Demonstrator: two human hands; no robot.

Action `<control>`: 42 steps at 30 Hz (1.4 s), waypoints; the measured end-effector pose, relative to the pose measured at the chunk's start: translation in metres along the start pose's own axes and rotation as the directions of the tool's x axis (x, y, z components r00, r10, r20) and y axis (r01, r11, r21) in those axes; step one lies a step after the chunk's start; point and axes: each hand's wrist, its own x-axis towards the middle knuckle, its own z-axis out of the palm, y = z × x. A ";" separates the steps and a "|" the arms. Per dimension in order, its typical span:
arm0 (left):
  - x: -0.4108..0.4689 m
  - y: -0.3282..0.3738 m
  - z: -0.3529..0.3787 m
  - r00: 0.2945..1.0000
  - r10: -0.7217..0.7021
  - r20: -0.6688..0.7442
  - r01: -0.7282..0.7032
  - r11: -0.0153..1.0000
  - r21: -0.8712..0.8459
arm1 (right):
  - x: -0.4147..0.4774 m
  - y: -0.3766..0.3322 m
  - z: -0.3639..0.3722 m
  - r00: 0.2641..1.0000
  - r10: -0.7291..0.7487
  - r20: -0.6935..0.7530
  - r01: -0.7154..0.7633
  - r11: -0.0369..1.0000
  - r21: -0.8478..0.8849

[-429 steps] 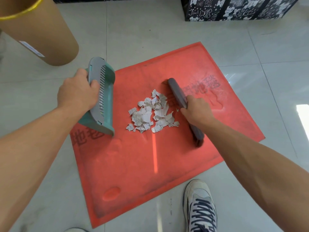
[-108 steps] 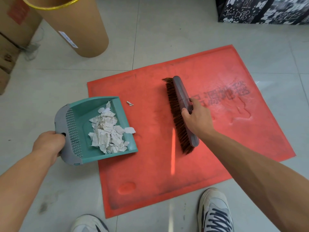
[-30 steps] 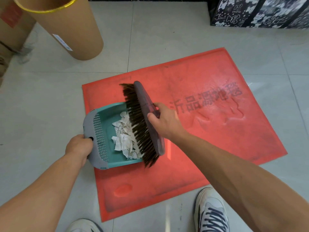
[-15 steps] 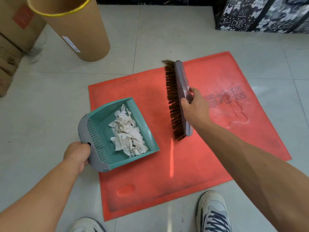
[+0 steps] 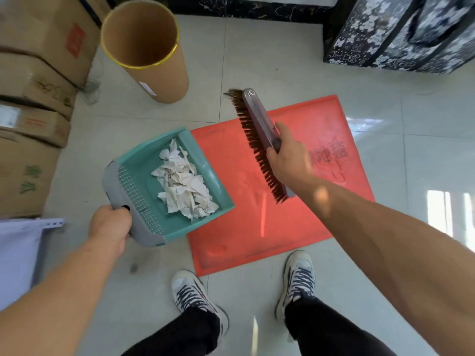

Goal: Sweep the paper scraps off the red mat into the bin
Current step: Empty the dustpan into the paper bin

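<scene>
My left hand [image 5: 110,226] grips the grey handle of a teal dustpan [image 5: 144,186], held in the air over the mat's left edge. A heap of white paper scraps [image 5: 183,185] lies inside the pan. In my right hand [image 5: 286,160] is a grey hand brush [image 5: 258,124] with brown bristles, lifted above the red mat [image 5: 295,227]. No scraps show on the mat. The bin [image 5: 144,50], a tall brown cardboard cylinder with a yellow rim, stands open at the back left, apart from the dustpan.
Stacked cardboard boxes [image 5: 33,80] line the left side. A black-and-white patterned box [image 5: 401,34] sits at the back right. A pale cloth [image 5: 18,253] lies at the lower left. My two shoes [image 5: 190,294] stand on the tiled floor just before the mat.
I have stood up and the view has widened. The dustpan with scraps has lifted off the mat toward the left. The brush has lifted too; both my legs now show.
</scene>
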 end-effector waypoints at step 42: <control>0.122 0.406 -0.105 0.915 -0.265 0.304 0.328 0.928 -0.178 | 0.193 -0.355 -0.033 0.966 0.211 0.151 -0.203 0.977 -0.063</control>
